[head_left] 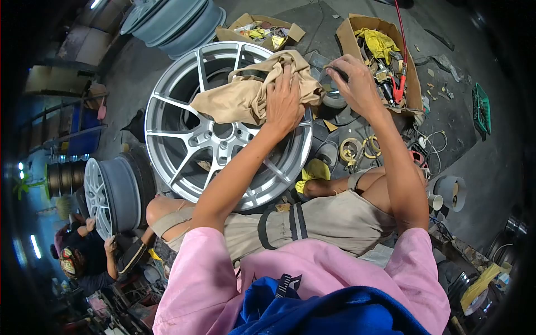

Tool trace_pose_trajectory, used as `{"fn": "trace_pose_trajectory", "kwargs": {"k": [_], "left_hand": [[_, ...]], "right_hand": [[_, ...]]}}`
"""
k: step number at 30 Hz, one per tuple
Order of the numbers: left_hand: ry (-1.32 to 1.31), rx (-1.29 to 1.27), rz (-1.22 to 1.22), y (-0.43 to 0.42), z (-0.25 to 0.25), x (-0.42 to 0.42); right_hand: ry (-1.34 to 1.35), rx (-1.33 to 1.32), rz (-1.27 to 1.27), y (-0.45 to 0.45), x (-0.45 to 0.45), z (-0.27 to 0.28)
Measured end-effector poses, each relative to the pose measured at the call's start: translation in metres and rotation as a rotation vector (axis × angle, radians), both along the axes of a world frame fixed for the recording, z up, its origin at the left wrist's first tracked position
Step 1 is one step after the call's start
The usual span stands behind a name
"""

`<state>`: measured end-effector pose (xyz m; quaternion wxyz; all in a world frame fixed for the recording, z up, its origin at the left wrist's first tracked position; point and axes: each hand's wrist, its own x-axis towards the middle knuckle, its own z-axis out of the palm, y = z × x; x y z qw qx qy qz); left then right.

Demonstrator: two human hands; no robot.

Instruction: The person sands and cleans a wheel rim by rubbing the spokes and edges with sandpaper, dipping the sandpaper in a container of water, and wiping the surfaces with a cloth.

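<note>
A silver multi-spoke wheel rim (187, 135) lies face up in front of my knees. Bunched over its upper right part is a tan cloth (231, 100). My left hand (283, 105) presses on this cloth, its fingers bent slightly into the folds. To the right, beyond the rim's edge, my right hand (357, 84) is raised with thumb and fingers pinched together. A small dark piece shows at those fingertips, too little of it to name. The part of the rim under the cloth is hidden.
Cardboard boxes of supplies stand behind, one (349, 33) with a red-handled tool (399, 89). Tape rolls (350, 151) lie near my foot. More rims (173, 22) are stacked at the back left. At left, a co-worker (84, 257) holds another rim (114, 192). A green basket (481, 109) is far right.
</note>
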<state>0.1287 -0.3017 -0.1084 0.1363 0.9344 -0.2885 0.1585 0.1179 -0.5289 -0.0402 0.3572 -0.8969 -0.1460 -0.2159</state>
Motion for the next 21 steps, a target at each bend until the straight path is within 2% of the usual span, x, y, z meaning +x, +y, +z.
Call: {"fn": "trace_pose_trajectory", "kwargs": {"k": [2,4,5,6,7,8,10,12,13,16,17,19,20,21], "left_hand": [[0.06,0.027,0.054,-0.003,0.006,0.011],[-0.033,0.016,0.116,0.007,-0.002,0.032],[-0.124,0.008,0.174,0.013,-0.006,0.045],[-0.07,0.01,0.289,0.019,-0.004,0.056],[0.003,-0.126,0.321,0.023,0.005,0.063],[0.025,-0.098,0.32,0.021,0.009,0.061],[0.047,-0.071,0.33,0.017,0.009,0.056],[0.067,-0.136,0.252,0.005,-0.002,0.051],[0.065,-0.07,0.195,0.001,-0.005,0.038],[-0.014,-0.164,-0.037,0.009,-0.005,0.012],[-0.018,-0.17,-0.034,0.019,-0.002,0.012],[0.42,-0.343,-0.342,0.043,0.022,0.01],[0.865,-0.264,-0.216,0.049,0.064,-0.007],[1.071,-0.398,-0.224,0.061,0.046,-0.017]], "right_hand": [[-0.058,-0.031,-0.039,0.001,0.001,-0.001],[0.137,0.202,-0.128,0.003,0.003,0.001],[0.136,0.202,-0.13,0.004,0.002,0.004],[0.251,0.307,-0.138,0.004,0.0,0.011],[0.37,0.411,-0.145,0.004,-0.003,0.014],[0.374,0.408,-0.144,0.002,-0.004,0.014],[0.157,0.176,-0.148,0.001,-0.002,0.015],[0.096,0.146,-0.126,0.0,0.001,0.011],[0.037,0.12,-0.103,0.0,0.002,0.008],[0.041,0.041,-0.085,-0.002,0.005,0.001],[0.037,0.034,-0.082,-0.003,0.005,-0.003],[0.09,0.045,-0.041,-0.001,0.004,-0.014],[0.086,0.041,-0.037,0.003,0.003,-0.021],[0.055,0.029,0.004,0.009,0.002,-0.03]]}}
